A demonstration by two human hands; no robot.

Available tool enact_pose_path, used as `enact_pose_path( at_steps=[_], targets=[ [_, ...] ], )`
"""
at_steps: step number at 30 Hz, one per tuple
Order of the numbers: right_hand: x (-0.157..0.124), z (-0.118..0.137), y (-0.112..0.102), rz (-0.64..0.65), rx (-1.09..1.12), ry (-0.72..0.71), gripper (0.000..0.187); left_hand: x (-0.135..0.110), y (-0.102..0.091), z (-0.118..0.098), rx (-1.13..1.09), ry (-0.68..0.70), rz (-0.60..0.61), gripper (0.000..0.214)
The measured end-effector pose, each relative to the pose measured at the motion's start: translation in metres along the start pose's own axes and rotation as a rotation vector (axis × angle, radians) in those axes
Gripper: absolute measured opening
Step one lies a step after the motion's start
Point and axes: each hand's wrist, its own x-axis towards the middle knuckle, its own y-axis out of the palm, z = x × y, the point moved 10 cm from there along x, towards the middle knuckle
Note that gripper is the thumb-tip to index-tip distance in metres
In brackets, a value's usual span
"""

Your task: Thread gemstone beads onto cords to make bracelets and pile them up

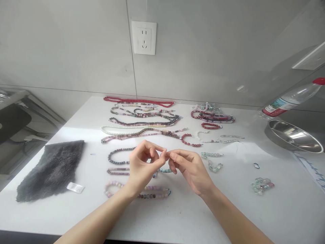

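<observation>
Above the middle of the table, my left hand [142,166] and my right hand [191,168] meet at the fingertips. Each is closed in a pinch, thumb against finger; whatever lies between the tips is too small to make out. Beneath and behind my left hand lie a dark bead strand [111,158], strands of purple tube beads [118,171] and a strand of pastel round beads [109,189], each partly hidden. Light blue beads [166,170] show below the fingertips. Short strands of pale green beads [212,155] lie to the right of my right hand.
Behind my hands are long red beads [138,100], white pearl beads [122,130] and a mixed strand pile [213,115]. A dark fluffy cloth [53,169] lies left. At right are a steel bowl [294,135], a plastic bottle [284,103] and a clear bead cluster [262,185].
</observation>
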Motion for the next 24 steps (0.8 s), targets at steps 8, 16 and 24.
enact_pose_path(
  at_steps=[8,16,24],
  targets=[
    [0.002,-0.005,-0.007,-0.074,0.054,0.046,0.025,0.0,0.007,0.001,0.009,-0.018,0.062,0.037],
    [0.0,-0.001,-0.004,-0.082,0.002,-0.005,0.025,-0.001,0.008,0.008,0.021,-0.089,0.065,0.03],
    [0.003,0.0,-0.006,-0.072,0.055,-0.015,0.026,-0.001,0.008,0.018,-0.056,-0.236,0.059,0.032]
  ],
)
